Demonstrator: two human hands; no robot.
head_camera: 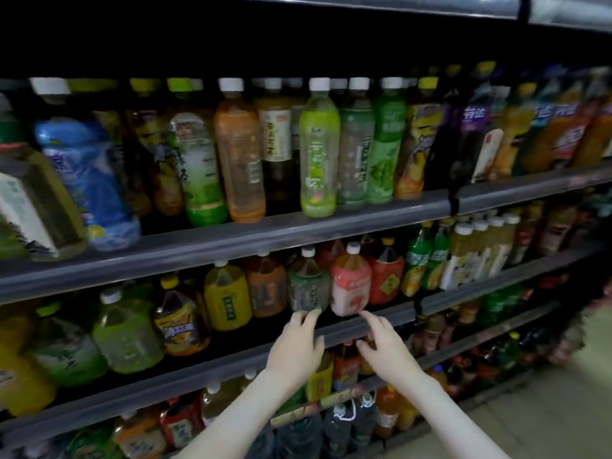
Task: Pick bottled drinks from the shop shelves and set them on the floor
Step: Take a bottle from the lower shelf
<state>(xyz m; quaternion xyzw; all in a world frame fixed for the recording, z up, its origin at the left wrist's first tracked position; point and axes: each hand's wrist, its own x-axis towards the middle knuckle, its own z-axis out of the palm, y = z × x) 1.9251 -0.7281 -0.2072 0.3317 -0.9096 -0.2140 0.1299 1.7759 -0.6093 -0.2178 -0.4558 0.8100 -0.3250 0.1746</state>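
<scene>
Reaching hands [337,346] just below green-label bottle [306,286] and pink bottle [351,286].

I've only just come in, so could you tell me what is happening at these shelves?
A person is reaching both hands into the second shelf of bottled drinks. The left hand touches the base of a green-labelled bottle; the right hand reaches, open, toward the pink bottle beside it. Neither bottle is lifted yet.
</scene>
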